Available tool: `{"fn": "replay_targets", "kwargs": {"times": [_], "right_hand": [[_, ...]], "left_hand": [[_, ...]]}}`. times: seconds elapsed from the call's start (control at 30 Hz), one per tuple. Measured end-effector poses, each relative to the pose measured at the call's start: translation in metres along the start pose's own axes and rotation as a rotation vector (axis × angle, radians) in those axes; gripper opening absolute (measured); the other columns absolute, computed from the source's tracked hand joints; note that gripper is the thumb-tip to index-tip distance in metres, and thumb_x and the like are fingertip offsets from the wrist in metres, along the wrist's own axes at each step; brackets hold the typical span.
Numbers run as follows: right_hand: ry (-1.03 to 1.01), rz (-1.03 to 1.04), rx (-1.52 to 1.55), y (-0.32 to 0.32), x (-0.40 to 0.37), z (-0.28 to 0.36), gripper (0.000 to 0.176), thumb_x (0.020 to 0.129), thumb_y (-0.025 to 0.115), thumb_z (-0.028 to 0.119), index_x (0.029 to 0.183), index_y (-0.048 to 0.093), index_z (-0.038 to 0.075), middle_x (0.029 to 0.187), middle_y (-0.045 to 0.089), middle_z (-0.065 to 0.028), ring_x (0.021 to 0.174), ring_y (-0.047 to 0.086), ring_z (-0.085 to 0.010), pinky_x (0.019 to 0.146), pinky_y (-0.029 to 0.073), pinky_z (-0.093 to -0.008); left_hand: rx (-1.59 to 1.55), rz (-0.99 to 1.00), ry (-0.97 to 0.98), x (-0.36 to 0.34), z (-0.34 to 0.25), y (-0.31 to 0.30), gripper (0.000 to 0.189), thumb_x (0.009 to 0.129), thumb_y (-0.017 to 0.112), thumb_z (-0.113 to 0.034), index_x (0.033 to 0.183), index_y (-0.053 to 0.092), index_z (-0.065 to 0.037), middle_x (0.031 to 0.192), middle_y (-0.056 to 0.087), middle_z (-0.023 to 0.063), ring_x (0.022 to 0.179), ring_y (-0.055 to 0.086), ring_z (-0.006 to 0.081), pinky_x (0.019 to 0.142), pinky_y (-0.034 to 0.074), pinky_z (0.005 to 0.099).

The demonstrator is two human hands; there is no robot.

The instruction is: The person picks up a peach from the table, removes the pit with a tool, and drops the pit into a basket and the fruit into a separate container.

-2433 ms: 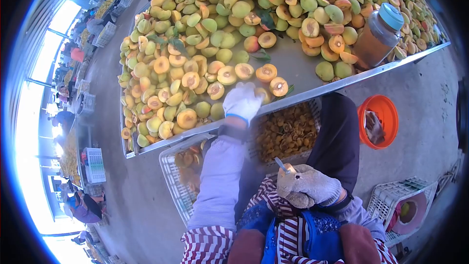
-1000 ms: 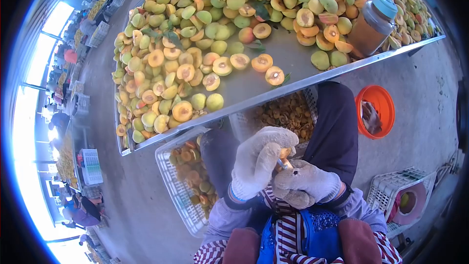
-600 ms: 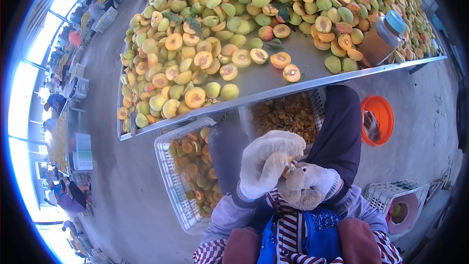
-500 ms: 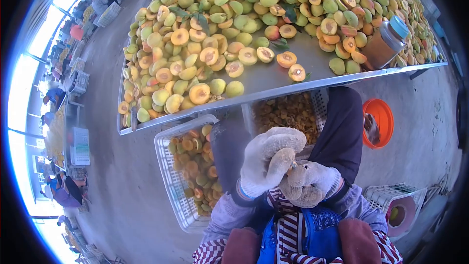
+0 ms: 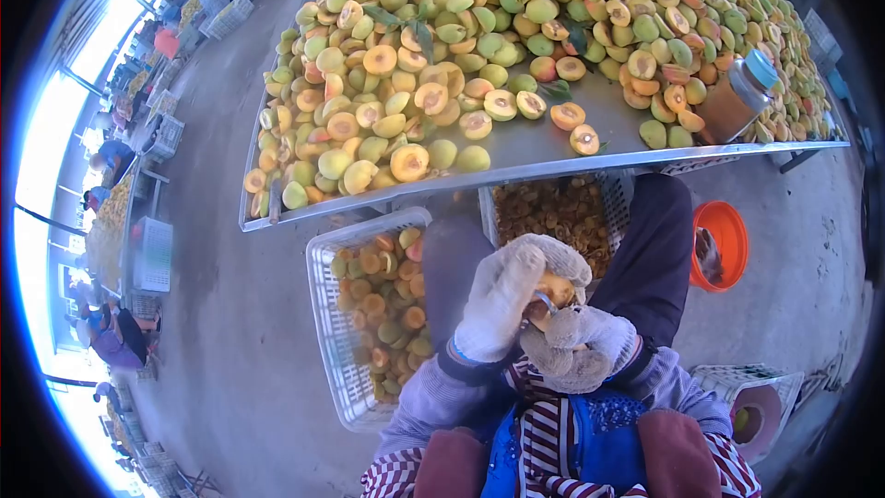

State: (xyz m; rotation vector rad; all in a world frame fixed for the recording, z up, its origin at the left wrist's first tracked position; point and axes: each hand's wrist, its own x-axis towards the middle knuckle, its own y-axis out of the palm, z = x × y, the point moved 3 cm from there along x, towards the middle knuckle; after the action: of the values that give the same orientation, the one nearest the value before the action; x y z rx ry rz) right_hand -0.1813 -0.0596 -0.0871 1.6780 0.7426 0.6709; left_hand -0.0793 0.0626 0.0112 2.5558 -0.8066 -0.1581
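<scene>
My left hand (image 5: pixel 516 295), in a pale knitted glove, is wrapped round a piece of yellow-orange fruit (image 5: pixel 557 290) above my lap. Close against it, my right hand (image 5: pixel 583 347), gloved too, pinches a small metal tool (image 5: pixel 544 299) whose tip touches the fruit; its handle is hidden by the fingers. Below and beyond the hands, a white crate (image 5: pixel 487 214) holds brown scraps. Another white crate (image 5: pixel 323 323), to the left, contains halved fruit.
A metal-edged table (image 5: pixel 516 172) bears a big heap of halved fruit (image 5: pixel 433 97) and a blue-lidded jar (image 5: pixel 736 100). An orange bucket (image 5: pixel 745 244) stands right, a white crate (image 5: pixel 788 397) below it. People sit at tables far left.
Fruit and a metal tool now show between my hands, where they were mostly hidden. The table and crates appear shifted slightly right in view.
</scene>
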Motion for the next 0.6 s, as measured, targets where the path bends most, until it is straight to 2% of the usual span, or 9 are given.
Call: {"fn": "replay_targets", "kwargs": {"times": [0.07,0.2,0.27,0.3,0.33,0.37,0.43,0.53,0.6], "right_hand": [[0.019,0.047,-0.141,-0.003,-0.005,0.001,0.046,0.102,0.057,0.023,0.141,0.050,0.000,0.135,0.059,-0.0206,0.121,0.061,-0.0326,0.103,0.052,-0.0418],[-0.060,-0.083,-0.227,0.002,-0.017,0.010,0.039,0.099,0.062,0.023,0.130,0.058,-0.001,0.121,0.066,-0.0171,0.106,0.067,-0.0272,0.091,0.056,-0.0354],[-0.144,0.172,-0.319,0.061,-0.004,0.015,0.033,0.098,0.065,0.024,0.120,0.062,-0.001,0.104,0.068,-0.0117,0.089,0.068,-0.0203,0.079,0.055,-0.0299],[-0.147,0.177,-0.314,0.076,-0.002,0.012,0.033,0.098,0.065,0.024,0.120,0.062,-0.001,0.104,0.068,-0.0117,0.089,0.068,-0.0203,0.079,0.055,-0.0299],[-0.250,-0.115,-0.495,0.081,-0.001,0.015,0.027,0.097,0.064,0.025,0.098,0.060,-0.001,0.082,0.059,-0.0090,0.065,0.057,-0.0175,0.059,0.047,-0.0289],[-0.350,-0.411,-0.671,0.082,-0.005,0.023,0.035,0.096,0.062,0.027,0.077,0.059,-0.002,0.059,0.051,-0.0063,0.040,0.046,-0.0146,0.039,0.040,-0.0278],[-0.342,-0.378,-0.789,0.066,-0.011,0.037,0.035,0.097,0.061,0.028,0.079,0.059,-0.002,0.055,0.049,-0.0040,0.038,0.046,-0.0136,0.037,0.039,-0.0275],[-0.290,-0.509,-0.657,0.056,-0.018,0.053,0.036,0.098,0.060,0.032,0.080,0.059,0.000,0.054,0.050,-0.0022,0.038,0.046,-0.0123,0.037,0.038,-0.0268],[-0.255,-0.341,-0.571,0.058,-0.020,0.062,0.036,0.099,0.060,0.034,0.082,0.059,0.002,0.056,0.051,-0.0017,0.039,0.047,-0.0112,0.038,0.039,-0.0262]], "left_hand": [[-0.277,-0.047,-0.089,0.000,0.004,0.010,0.048,0.104,0.050,-0.044,0.106,0.064,0.002,0.096,0.069,0.0155,0.082,0.069,0.0236,0.073,0.055,0.0314],[-0.088,-0.206,-0.067,0.015,0.008,0.012,0.049,0.106,0.046,-0.045,0.109,0.061,0.002,0.095,0.068,0.0148,0.082,0.068,0.0232,0.073,0.055,0.0319],[-0.014,-0.248,-0.038,0.026,0.006,0.001,0.050,0.107,0.044,-0.044,0.109,0.062,0.002,0.095,0.069,0.0145,0.081,0.069,0.0230,0.074,0.055,0.0324],[0.052,-0.297,-0.006,0.029,0.005,-0.006,0.050,0.107,0.042,-0.044,0.108,0.063,0.002,0.095,0.069,0.0141,0.081,0.069,0.0228,0.075,0.055,0.0330],[0.058,-0.296,-0.008,0.030,0.004,-0.011,0.050,0.107,0.042,-0.044,0.108,0.063,0.002,0.095,0.069,0.0141,0.081,0.069,0.0228,0.075,0.055,0.0330],[0.110,-0.373,0.000,0.031,0.001,-0.017,0.047,0.107,0.044,-0.040,0.108,0.063,0.002,0.095,0.069,0.0141,0.081,0.069,0.0228,0.075,0.055,0.0326],[0.228,-0.477,0.000,0.030,0.001,-0.045,0.038,0.107,0.047,-0.033,0.107,0.064,0.001,0.096,0.070,0.0129,0.082,0.070,0.0210,0.075,0.055,0.0310],[1.097,-0.507,0.044,0.018,-0.021,-0.078,0.029,0.102,0.055,-0.027,0.104,0.067,-0.001,0.095,0.071,0.0130,0.080,0.070,0.0242,0.076,0.055,0.0321],[1.716,-0.354,0.026,0.006,-0.020,-0.113,0.025,0.092,0.066,-0.021,0.107,0.069,-0.001,0.101,0.072,0.0166,0.085,0.071,0.0302,0.079,0.055,0.0358]]}}
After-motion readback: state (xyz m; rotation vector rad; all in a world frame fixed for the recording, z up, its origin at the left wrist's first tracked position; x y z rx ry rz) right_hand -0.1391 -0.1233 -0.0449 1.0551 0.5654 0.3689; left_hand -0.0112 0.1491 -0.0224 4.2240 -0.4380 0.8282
